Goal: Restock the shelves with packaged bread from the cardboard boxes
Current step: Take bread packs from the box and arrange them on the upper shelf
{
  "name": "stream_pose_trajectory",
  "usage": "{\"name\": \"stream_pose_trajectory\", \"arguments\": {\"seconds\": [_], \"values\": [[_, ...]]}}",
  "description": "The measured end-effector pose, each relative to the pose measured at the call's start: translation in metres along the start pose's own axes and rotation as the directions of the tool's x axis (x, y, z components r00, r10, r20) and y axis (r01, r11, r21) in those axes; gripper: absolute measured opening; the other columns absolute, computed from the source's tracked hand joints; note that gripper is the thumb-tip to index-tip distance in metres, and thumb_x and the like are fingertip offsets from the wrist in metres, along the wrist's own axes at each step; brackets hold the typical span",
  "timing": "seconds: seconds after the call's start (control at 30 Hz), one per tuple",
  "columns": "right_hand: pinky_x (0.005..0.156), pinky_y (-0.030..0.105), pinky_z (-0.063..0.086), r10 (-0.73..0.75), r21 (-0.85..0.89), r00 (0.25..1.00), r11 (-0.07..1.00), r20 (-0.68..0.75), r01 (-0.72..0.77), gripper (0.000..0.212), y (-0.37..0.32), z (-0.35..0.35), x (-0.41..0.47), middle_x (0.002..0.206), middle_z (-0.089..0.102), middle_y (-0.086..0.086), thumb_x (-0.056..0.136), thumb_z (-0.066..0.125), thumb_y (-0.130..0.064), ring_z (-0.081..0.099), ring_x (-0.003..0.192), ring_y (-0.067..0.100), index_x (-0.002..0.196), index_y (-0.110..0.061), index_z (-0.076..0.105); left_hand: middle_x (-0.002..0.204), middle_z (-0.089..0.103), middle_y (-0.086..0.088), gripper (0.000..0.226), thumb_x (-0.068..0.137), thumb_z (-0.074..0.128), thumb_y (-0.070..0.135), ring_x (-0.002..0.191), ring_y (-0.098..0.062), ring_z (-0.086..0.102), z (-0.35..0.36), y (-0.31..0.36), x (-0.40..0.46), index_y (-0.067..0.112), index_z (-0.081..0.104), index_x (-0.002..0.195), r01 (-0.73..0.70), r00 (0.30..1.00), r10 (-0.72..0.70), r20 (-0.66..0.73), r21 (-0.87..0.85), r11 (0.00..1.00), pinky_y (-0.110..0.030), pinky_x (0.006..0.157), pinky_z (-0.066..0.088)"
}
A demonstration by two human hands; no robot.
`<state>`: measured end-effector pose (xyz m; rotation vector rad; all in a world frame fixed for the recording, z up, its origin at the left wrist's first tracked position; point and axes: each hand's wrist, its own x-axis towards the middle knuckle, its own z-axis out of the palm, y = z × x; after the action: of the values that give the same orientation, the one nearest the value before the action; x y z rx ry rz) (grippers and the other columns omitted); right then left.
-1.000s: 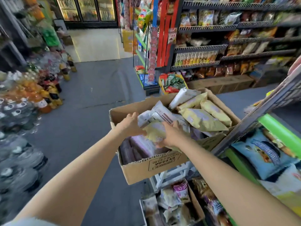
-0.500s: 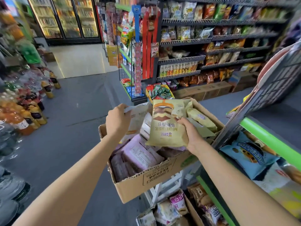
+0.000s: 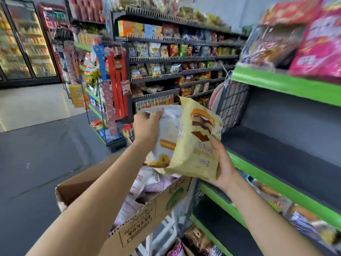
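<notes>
Two bread packs at frame center above the cardboard box (image 3: 140, 217): my right hand (image 3: 222, 163) grips the yellow pack (image 3: 195, 145), my left hand (image 3: 146, 126) clutches the white pack (image 3: 168, 130).

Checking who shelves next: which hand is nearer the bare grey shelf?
Right. The right hand holds a yellow packet beside the shelf; the left hand is farther out.

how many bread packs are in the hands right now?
2. A white pack held by the left hand, and a yellow pack held by the right hand, both lifted above the cardboard box. More could be hidden behind them.
</notes>
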<state>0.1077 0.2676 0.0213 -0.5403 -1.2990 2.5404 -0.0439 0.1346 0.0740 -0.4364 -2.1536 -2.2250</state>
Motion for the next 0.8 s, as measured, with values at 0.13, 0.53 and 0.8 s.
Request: {"name": "stream_pose_trajectory", "arguments": {"seconds": [0.13,0.53,0.8], "values": [[0.065,0.034,0.057,-0.099,0.038,0.991,0.994,-0.094,0.103,0.034,-0.026,-0.039,-0.028,0.087,0.076,0.002,0.09,0.047,-0.044,0.073,0.074,0.018,0.095,-0.02,0.071,0.076,0.058,-0.01,0.032,0.087,0.061,0.039,0.068,-0.021,0.055,0.066,0.014,-0.023,0.012,0.051,0.073,0.106,0.947,-0.092,0.306,-0.03,0.994,-0.033,0.066,0.044],[0.073,0.036,0.052,-0.216,0.072,0.91,0.964,-0.353,0.257,0.03,-0.12,-0.172,-0.073,0.089,0.075,0.002,0.091,0.049,-0.044,0.07,0.081,0.02,0.097,-0.021,0.069,0.105,0.07,-0.007,0.034,0.08,0.072,0.01,0.092,-0.021,0.068,0.203,0.005,-0.071,0.009,0.062,0.113,0.055,0.722,-0.08,0.687,0.058,0.997,-0.031,0.083,0.056],[0.101,0.032,0.045,-0.207,0.035,0.919,0.972,-0.336,0.232,0.023,-0.175,-0.238,-0.076,0.102,0.074,0.003,0.089,0.057,-0.032,0.063,0.106,0.017,0.104,-0.016,0.066,0.107,0.065,-0.016,0.037,0.078,0.075,0.019,0.098,-0.035,0.065,0.276,0.002,-0.071,0.012,0.05,0.104,0.137,0.877,-0.159,0.453,0.082,0.987,-0.051,0.086,0.053]]}}
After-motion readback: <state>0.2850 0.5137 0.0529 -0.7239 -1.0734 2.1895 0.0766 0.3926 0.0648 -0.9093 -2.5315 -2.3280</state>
